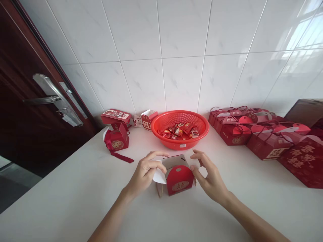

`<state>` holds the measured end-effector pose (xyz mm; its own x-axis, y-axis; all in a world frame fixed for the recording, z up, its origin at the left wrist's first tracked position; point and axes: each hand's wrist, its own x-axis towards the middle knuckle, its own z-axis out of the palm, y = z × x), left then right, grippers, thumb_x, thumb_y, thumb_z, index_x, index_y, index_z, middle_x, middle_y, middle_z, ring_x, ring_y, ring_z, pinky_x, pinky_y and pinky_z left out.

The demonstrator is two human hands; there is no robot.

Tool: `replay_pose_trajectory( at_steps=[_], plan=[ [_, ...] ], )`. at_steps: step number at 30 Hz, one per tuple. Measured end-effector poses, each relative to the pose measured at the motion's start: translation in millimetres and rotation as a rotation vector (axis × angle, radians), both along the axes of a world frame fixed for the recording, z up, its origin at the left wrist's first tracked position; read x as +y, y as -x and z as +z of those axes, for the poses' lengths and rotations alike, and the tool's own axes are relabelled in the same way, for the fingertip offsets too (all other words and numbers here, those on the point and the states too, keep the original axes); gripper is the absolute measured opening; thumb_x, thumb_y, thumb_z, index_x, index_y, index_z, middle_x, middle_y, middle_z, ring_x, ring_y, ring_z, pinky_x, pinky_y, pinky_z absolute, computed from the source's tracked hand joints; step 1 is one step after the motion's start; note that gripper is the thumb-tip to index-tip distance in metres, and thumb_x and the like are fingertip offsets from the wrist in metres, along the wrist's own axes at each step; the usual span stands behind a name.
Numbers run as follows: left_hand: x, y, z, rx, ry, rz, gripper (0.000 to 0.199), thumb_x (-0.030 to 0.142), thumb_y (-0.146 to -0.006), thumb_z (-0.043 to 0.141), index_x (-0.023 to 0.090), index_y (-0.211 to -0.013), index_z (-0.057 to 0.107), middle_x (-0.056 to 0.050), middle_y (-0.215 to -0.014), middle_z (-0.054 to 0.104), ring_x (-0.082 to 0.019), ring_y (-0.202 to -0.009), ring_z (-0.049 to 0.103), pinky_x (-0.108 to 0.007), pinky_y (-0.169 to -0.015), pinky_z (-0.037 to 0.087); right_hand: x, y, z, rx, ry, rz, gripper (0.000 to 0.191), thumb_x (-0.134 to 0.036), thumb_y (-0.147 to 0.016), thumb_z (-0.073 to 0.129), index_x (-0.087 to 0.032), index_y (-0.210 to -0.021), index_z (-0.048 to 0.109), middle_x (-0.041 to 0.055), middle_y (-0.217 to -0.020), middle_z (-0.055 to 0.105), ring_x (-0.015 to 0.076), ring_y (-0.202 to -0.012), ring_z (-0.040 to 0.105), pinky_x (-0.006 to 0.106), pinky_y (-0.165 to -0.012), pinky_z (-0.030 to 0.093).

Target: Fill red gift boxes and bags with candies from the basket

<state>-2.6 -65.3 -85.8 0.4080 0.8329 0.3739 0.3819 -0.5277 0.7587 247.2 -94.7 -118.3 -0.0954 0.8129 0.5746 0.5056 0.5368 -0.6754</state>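
A small red gift box point(180, 181) with a round-topped front panel stands in the middle of the white table, its top unfolded and the white inside showing. Thin cords hang at both sides. My left hand point(146, 171) is at the box's left flap, fingers curved and apart, nothing held between them. On the other side, my right hand point(208, 174) has thumb and fingers closed on the white right flap point(191, 159). Just behind the box sits a red plastic basket point(180, 145) holding wrapped red candies point(180, 130).
Many filled-out red boxes point(270, 144) crowd the right side. At back left are a red box with ribbon point(119, 138), a stacked box point(116, 116) and an open small box point(148, 120). A tiled wall point(184, 80) backs the table point(88, 198); a dark door point(22, 124) is left.
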Motion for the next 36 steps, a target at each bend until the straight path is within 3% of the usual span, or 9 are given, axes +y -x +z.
replay_pose_trajectory(
  at_steps=[5, 9, 13, 16, 19, 23, 28, 32, 36],
  plan=[
    [1, 1, 1.5, 0.210, 0.011, -0.058, 0.049, 0.006, -0.083, 0.039, 0.026, -0.106, 0.078, -0.004, -0.138, 0.063, -0.023, -0.119, 0.064, -0.035, -0.103, 0.052, 2, -1, -1.1, 0.054, 0.051, -0.018, 0.016, -0.030, -0.098, 0.048, -0.024, -0.110, 0.056, 0.0096, -0.121, 0.065, 0.0152, -0.076, 0.065, 0.032, -0.070, 0.058],
    [2, 0, -1.9, 0.220, 0.072, -0.020, 0.061, 0.005, -0.079, 0.039, 0.025, -0.130, 0.067, -0.004, -0.139, 0.063, -0.020, -0.127, 0.060, -0.032, -0.110, 0.047, 1, 0, 1.9, 0.131, 0.141, 0.037, 0.022, -0.039, -0.097, 0.050, -0.024, -0.111, 0.055, 0.0090, -0.115, 0.065, 0.0142, -0.071, 0.062, 0.029, -0.061, 0.058],
    [1, -7, -7.3, 0.119, 0.181, 0.086, 0.059, 0.010, -0.081, 0.041, 0.025, -0.132, 0.065, -0.003, -0.137, 0.065, -0.021, -0.132, 0.056, -0.035, -0.114, 0.043, 1, 0, 5.8, 0.200, 0.245, 0.124, 0.032, -0.048, -0.094, 0.055, -0.024, -0.114, 0.052, 0.0071, -0.108, 0.064, 0.0132, -0.065, 0.061, 0.029, -0.054, 0.057],
    [-1, -15, -9.9, -0.014, 0.273, 0.164, 0.048, 0.022, -0.086, 0.045, 0.025, -0.128, 0.067, -0.004, -0.135, 0.066, -0.025, -0.133, 0.055, -0.040, -0.115, 0.042, 2, -1, 6.8, 0.232, 0.304, 0.196, 0.039, -0.052, -0.092, 0.058, -0.025, -0.119, 0.049, 0.0053, -0.101, 0.063, 0.0154, -0.071, 0.062, 0.029, -0.054, 0.058],
    [-5, -21, -9.9, -0.062, 0.326, 0.193, 0.045, 0.042, -0.091, 0.052, 0.024, -0.131, 0.065, -0.008, -0.141, 0.062, -0.030, -0.135, 0.053, -0.044, -0.114, 0.041, 3, -2, 6.2, 0.259, 0.342, 0.259, 0.046, -0.054, -0.091, 0.061, -0.027, -0.124, 0.047, 0.0068, -0.112, 0.058, 0.0147, -0.074, 0.061, 0.030, -0.055, 0.060],
    [-9, -20, -7.6, 0.045, 0.321, 0.134, 0.073, 0.060, -0.086, 0.061, 0.023, -0.149, 0.048, -0.013, -0.154, 0.048, -0.035, -0.144, 0.040, -0.051, -0.116, 0.036, 4, -4, 6.3, 0.299, 0.350, 0.310, 0.050, -0.050, -0.090, 0.063, -0.028, -0.130, 0.045, 0.0086, -0.124, 0.053, 0.0138, -0.076, 0.063, 0.032, -0.061, 0.062],
    [-10, -14, -6.3, 0.155, 0.247, 0.003, 0.104, 0.062, -0.072, 0.076, 0.028, -0.158, 0.030, -0.014, -0.159, 0.039, -0.041, -0.146, 0.034, -0.054, -0.113, 0.039, 5, -7, 8.8, 0.295, 0.360, 0.380, 0.072, -0.045, -0.082, 0.076, -0.029, -0.142, 0.039, 0.0078, -0.123, 0.058, 0.0192, -0.095, 0.066, 0.035, -0.080, 0.061],
    [-9, -14, -7.9, 0.233, 0.211, -0.008, 0.125, 0.062, -0.059, 0.086, 0.026, -0.161, 0.024, -0.017, -0.162, 0.033, -0.045, -0.147, 0.030, -0.057, -0.113, 0.038, 7, -10, 7.8, 0.301, 0.509, 0.436, 0.095, -0.044, -0.076, 0.082, -0.030, -0.152, 0.026, 0.0101, -0.128, 0.060, 0.0197, -0.090, 0.068, 0.038, -0.079, 0.062],
    [-9, -15, -8.0, 0.296, 0.213, 0.024, 0.128, 0.062, -0.058, 0.087, 0.026, -0.162, 0.021, -0.019, -0.159, 0.037, -0.045, -0.144, 0.035, -0.056, -0.110, 0.042, 9, -12, 6.5, 0.257, 0.680, 0.462, 0.093, -0.046, -0.076, 0.081, -0.024, -0.151, 0.030, 0.0108, -0.119, 0.067, 0.0232, -0.091, 0.070, 0.039, -0.075, 0.062]
  ],
)
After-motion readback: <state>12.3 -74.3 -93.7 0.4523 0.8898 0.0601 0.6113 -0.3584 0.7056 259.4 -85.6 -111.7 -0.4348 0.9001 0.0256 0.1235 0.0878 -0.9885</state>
